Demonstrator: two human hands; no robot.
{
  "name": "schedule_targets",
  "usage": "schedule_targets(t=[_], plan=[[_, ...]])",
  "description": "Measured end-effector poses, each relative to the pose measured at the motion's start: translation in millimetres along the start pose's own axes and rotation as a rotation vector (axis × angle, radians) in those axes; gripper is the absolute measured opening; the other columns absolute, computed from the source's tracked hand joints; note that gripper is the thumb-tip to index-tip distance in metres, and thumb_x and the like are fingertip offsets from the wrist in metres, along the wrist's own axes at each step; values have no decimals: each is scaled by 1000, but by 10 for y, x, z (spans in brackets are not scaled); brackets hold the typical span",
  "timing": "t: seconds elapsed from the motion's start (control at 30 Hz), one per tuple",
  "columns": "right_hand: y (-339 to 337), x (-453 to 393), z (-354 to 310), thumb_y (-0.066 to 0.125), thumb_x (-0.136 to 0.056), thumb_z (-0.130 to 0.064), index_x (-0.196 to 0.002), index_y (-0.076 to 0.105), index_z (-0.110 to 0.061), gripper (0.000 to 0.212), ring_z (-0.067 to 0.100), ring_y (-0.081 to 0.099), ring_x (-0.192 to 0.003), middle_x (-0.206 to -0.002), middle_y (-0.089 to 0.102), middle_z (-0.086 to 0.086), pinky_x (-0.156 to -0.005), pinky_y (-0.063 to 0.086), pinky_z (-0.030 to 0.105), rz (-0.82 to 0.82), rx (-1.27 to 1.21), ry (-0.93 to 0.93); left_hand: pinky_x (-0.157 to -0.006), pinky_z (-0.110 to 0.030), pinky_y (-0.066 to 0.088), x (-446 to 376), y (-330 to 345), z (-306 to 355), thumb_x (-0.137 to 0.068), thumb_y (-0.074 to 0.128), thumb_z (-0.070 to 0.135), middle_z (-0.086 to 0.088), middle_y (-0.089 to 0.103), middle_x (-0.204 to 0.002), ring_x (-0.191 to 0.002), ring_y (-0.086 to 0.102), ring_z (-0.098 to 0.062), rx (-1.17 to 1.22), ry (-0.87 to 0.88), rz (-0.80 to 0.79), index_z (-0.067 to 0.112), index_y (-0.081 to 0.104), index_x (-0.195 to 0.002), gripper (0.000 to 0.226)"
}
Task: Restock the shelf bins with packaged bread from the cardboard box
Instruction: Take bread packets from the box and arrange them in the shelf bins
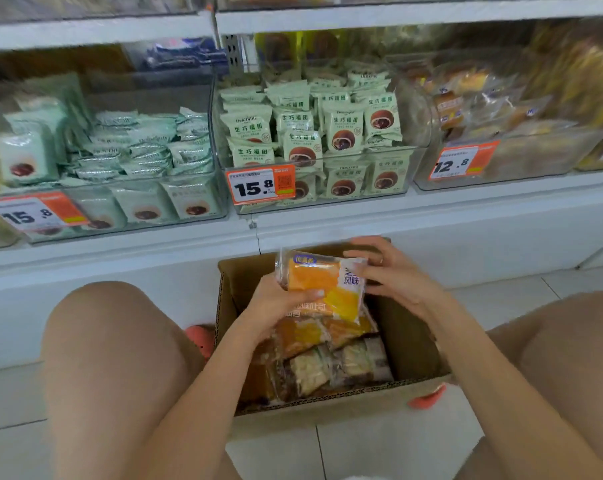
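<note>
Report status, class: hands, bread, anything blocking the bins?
Left hand grips bread packet over cardboard box. Right hand pinches its end. 12.8 bin open, unobstructed.

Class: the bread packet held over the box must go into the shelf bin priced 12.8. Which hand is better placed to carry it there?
Probably the right hand: it grips the bread packet on the side nearer the 12.8 bin; the left hand would cross over.

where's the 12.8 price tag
Head view, upper right: the orange 12.8 price tag sits on the front of the clear plastic bread bin, right of the green-packet bin.
</note>
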State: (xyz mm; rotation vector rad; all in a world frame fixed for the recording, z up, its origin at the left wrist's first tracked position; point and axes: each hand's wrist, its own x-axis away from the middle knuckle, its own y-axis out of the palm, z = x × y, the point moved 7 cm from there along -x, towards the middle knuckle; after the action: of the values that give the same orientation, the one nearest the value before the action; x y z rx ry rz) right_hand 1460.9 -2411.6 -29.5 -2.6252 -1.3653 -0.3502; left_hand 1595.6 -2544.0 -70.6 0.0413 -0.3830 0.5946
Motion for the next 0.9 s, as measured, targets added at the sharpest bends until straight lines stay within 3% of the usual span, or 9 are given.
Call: schedule_targets(t=[0.1,0.17,0.27,0.37,0.47,0.53,0.63,0.77,0.9], plan=[[66,73,-889,73,-81,-21,-127,51,-32,51,1,53,-117,-128,57,-15,-94,43,19,-29,384,-333,-65,-19,55,82,-78,524,-69,83,8,4,73,-82,-72,70,-4,-59,157,28,17,70,-89,26],[277,81,-1294,77,-76,-33,-135,44,-36,68,-7,46,-117,-128,49,-24,-94,35,12,-166,720,-359,-65,-19,52,126,-71,921,-69,83,5,4,73,-78,-69,68,-3,-87,280,43,15,70,-86,24],[456,12,-1771,78,-76,-30,-128,48,-27,61,0,48,-97,-108,49,-19,-74,36,9,-215,1058,-370,-51,-10,43,213,-73,1571,-72,80,1,14,64,-52,-49,58,5,-135,443,72,16,66,-74,21],[422,0,-2318,78,-78,-21,-103,57,-21,33,-3,44,-68,-80,45,-20,-59,33,13,-134,1052,-498,-54,-21,45,214,-130,2115,-70,83,5,4,64,-60,-53,57,-6,-189,569,58,7,67,-78,18],[281,51,-2872,78,-76,-12,-107,62,-12,35,-3,52,-73,-84,56,-13,-67,43,16,-69,942,-574,-73,-37,56,249,-167,2639,-66,85,31,-2,72,-87,-79,68,-18,-195,661,16,13,67,-99,42],[149,118,-3313,79,-73,-5,-104,63,-11,35,2,62,-81,-92,65,-3,-77,48,23,5,837,-644,-79,-31,52,377,-237,3054,-75,74,47,6,69,-93,-86,64,-5,-153,788,57,17,62,-101,41],[-156,294,-4076,80,-72,-8,-99,61,-21,35,18,64,-91,-95,66,-1,-76,47,19,239,714,-825,-72,-23,45,614,-471,3678,-94,46,50,10,62,-90,-84,57,0,-292,1088,413,17,56,-100,35],[-486,385,-4930,80,-72,-12,-91,55,-30,36,-12,54,-68,-82,58,-16,-68,42,8,480,725,-1068,-64,-33,35,381,-529,4332,-94,32,39,-6,61,-84,-81,54,-24,-836,1307,845,10,58,-94,38],[-655,-158,-5248,80,-73,-17,-109,61,-16,41,21,56,-91,-99,60,5,-73,37,25,568,1140,-958,-68,-35,38,-141,-466,4472,-89,38,29,-7,64,-66,-67,58,-27,-1212,1257,1106,12,62,-72,34]])
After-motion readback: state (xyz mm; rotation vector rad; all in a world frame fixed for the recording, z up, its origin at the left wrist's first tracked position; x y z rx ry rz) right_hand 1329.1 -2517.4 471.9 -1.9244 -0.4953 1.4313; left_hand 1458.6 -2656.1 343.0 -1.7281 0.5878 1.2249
